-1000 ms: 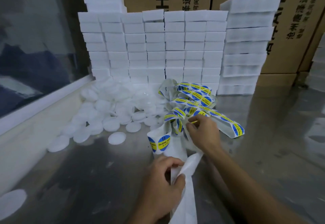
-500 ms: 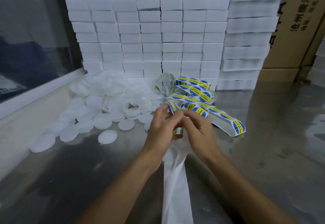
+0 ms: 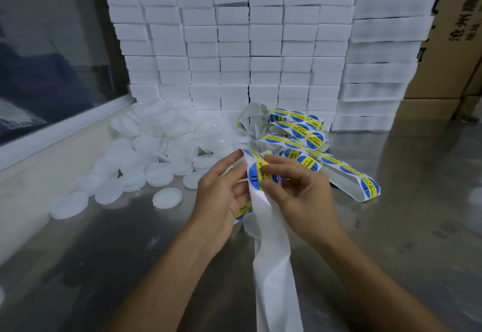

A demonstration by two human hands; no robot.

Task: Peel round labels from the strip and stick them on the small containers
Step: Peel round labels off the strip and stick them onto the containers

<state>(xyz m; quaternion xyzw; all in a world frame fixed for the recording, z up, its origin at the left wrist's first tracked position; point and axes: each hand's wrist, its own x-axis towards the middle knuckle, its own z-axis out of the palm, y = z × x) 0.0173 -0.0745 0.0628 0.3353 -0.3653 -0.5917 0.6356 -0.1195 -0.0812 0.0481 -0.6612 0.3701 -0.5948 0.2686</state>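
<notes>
Pinching one label (image 3: 258, 176): two hands (image 3: 220, 196) (image 3: 300, 196).

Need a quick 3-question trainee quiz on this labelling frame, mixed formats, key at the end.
1. True or false: both the left hand and the right hand are on the label strip.
2. Multiple choice: the heap of round white lids lies A) left of the hands, B) right of the hands, C) on top of the white block stack.
3. Fill in: the round label between the hands is blue and ____.

Key: 1 true. 2 A. 3 yellow.
</notes>
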